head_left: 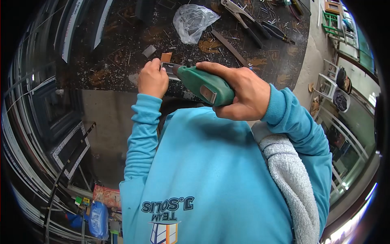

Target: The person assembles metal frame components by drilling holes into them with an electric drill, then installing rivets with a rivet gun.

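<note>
My right hand (pixel 248 91) is wrapped around a green drill-like power tool (pixel 207 86) with a dark nose and a small metal plate on its side. The tool's nose points left, toward my left hand (pixel 153 79). Fingers curled, my left hand grips the end of a silver metal piece (pixel 172 75) at the bench's near edge. The tool's tip is over or against this piece; exact contact is hidden. A small brown block (pixel 166 57) lies just beyond my left fingertips, beside a small grey metal piece (pixel 149 51).
On the dark, chip-strewn workbench (pixel 122 69) lie a clear plastic bag (pixel 193 22), a flat metal bar (pixel 230 48), large snips (pixel 243 22) and pliers (pixel 278 32). Long metal profiles (pixel 24 158) stand at left. A white chair (pixel 327 87) is at right. A towel (pixel 288 175) hangs at my side.
</note>
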`<state>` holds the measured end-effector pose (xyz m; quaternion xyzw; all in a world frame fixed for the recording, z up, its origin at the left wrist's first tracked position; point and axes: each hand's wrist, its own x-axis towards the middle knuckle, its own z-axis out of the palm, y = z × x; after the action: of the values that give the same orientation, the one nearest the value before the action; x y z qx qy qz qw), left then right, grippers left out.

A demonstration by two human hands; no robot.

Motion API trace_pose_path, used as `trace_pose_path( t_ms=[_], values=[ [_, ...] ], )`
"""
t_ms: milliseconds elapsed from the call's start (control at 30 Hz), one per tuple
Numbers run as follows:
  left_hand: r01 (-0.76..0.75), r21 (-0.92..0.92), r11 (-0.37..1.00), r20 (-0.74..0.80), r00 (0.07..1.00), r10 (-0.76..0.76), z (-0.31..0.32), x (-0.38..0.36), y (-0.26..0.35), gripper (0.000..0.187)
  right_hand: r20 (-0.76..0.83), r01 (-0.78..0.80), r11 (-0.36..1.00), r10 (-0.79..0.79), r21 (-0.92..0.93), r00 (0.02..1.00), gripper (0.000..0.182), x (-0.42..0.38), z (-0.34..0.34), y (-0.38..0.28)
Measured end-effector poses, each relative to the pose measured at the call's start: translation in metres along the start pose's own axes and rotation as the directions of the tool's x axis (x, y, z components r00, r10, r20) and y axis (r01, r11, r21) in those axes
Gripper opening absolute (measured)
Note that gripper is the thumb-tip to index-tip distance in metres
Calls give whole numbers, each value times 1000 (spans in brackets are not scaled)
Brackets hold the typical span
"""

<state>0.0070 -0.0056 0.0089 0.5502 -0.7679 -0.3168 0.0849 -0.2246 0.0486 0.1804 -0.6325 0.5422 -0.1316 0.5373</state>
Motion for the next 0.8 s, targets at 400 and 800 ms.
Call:
trace_pose_path(
  t_ms=[400,800],
  values=[
    [120,70,990,45,991,-123,-8,1,11,18,13,20,999,-20,-43,1000,80,-1,4,0],
    [263,-340,903,83,965,-250,7,1,-13,18,17,35,999,-35,7,999,79,1,2,4]
  ],
)
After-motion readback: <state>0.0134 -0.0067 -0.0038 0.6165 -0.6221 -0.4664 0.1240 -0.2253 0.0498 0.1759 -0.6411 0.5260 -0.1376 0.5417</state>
